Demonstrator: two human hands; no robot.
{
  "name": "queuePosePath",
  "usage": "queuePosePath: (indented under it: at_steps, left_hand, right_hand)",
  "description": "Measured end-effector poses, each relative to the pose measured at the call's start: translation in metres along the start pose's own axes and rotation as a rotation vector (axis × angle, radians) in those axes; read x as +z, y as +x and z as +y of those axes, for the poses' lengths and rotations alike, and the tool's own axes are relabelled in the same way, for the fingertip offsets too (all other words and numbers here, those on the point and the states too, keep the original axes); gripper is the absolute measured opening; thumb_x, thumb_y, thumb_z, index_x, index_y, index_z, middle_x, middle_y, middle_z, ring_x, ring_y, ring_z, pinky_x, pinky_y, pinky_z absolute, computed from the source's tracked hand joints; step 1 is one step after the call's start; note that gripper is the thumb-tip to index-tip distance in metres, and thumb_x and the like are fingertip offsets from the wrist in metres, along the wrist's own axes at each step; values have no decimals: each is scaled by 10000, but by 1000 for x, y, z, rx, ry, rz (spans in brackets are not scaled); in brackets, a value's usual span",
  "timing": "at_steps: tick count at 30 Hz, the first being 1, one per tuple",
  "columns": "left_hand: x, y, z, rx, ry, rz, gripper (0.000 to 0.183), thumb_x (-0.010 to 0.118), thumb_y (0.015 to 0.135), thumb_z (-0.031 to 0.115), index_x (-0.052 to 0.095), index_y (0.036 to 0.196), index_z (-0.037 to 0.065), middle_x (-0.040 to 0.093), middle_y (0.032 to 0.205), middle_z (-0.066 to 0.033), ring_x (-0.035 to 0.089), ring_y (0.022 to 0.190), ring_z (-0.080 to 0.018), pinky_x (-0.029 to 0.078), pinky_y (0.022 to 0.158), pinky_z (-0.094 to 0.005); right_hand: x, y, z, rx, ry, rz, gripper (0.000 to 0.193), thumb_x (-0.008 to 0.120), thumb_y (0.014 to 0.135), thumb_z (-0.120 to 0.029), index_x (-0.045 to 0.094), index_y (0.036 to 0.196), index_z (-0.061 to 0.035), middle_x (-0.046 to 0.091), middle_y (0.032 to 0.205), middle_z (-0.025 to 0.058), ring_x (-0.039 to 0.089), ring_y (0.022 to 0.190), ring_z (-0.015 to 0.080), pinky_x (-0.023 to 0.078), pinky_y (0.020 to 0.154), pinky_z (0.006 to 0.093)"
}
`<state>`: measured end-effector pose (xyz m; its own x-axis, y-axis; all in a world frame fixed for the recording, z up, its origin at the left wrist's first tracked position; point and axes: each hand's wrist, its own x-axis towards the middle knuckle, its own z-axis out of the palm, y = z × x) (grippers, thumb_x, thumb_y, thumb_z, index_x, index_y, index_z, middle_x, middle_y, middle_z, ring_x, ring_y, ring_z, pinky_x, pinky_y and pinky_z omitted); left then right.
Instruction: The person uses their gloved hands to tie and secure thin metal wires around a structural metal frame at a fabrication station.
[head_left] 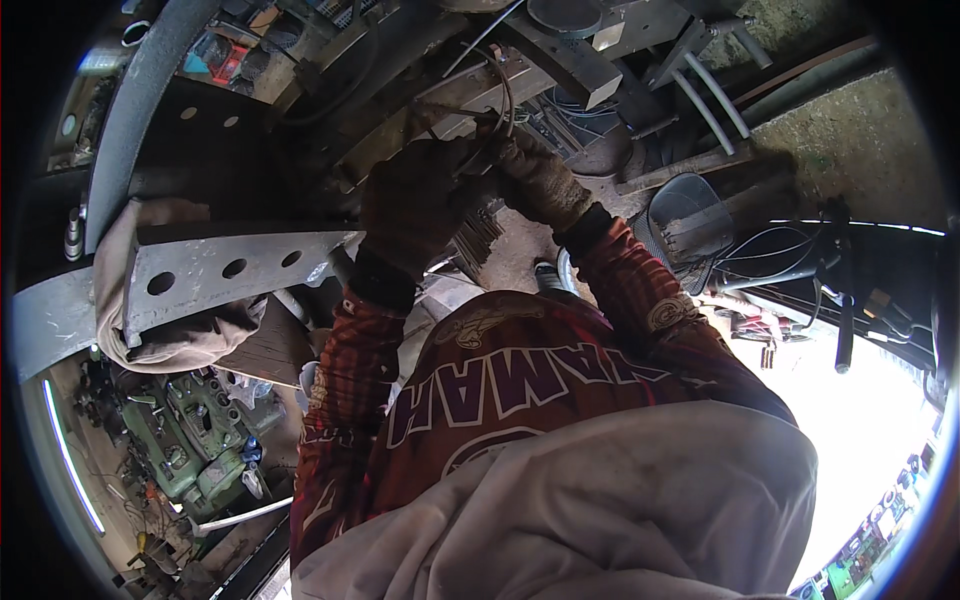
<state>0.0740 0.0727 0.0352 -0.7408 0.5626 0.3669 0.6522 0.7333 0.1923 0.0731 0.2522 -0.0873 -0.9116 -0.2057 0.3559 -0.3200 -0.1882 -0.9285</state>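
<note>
Both gloved hands work close together just above and right of the grey perforated steel bracket (pixel 225 270). The left hand (pixel 410 205) and right hand (pixel 535 180) have their grip closed around a thin dark wire (pixel 503 95) (partly hidden in shadow).

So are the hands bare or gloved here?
Gloved: the left hand and right hand both wear dark, grimy work gloves, raised together against the metal frame.
</note>
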Motion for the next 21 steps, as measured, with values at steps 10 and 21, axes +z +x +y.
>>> queuePosePath:
  at_steps: [10, 21]
  left_hand:
    - [-10, 14, -39, 360, -48, 10, 324, 778, 817, 386, 726, 1065, 184, 580, 699, 0, 589, 598, -181, 454, 546, -354]
    - [12, -3, 3, 226, 314, 123, 229, 774, 810, 320, 703, 989, 196, 497, 694, 25, 531, 640, -178, 418, 617, -383]
  right_hand:
    - [27, 9, -21, 283, -208, 154, 362, 491, 1073, -223, 512, 1421, -125, 578, 1207, 101, 618, 1025, 218, 539, 841, 319]
    - [-1, 13, -56, 546, 241, 153, 355, 615, 1014, -328, 645, 1111, 13, 705, 870, 48, 675, 727, 119, 553, 667, 276]
